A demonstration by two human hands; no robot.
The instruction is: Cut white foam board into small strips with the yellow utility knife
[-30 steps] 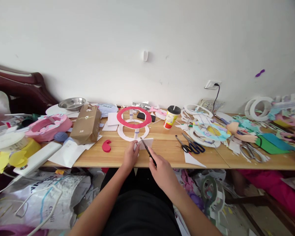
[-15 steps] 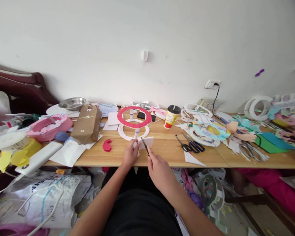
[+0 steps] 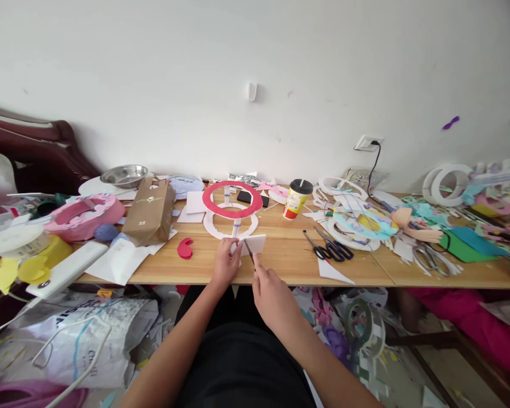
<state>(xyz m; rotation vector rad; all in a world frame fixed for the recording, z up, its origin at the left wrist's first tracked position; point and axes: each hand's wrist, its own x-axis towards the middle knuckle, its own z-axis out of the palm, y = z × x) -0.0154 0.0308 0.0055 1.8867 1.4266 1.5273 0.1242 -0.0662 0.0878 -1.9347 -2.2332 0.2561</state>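
Note:
My left hand pinches the left part of a small white foam board piece near the table's front edge. In my right hand is a slim dark knife, its handle mostly hidden by the fingers. The knife's blade slants up to the left and meets the board close to my left fingertips. Just beyond my hands stands a two-tier ring frame: a red-topped ring held by short posts above a white ring. A curved red scrap lies to the left.
Scissors rest right of my hands, with a lidded paper cup behind them. A brown paper bag and a pink ring-shaped piece occupy the left. Foam rings and cut scraps crowd the right. A dark phone lies behind the frame.
My right hand and the knife have shifted very slightly to the left along the board. My left hand keeps its hold, and the view has tilted a little.

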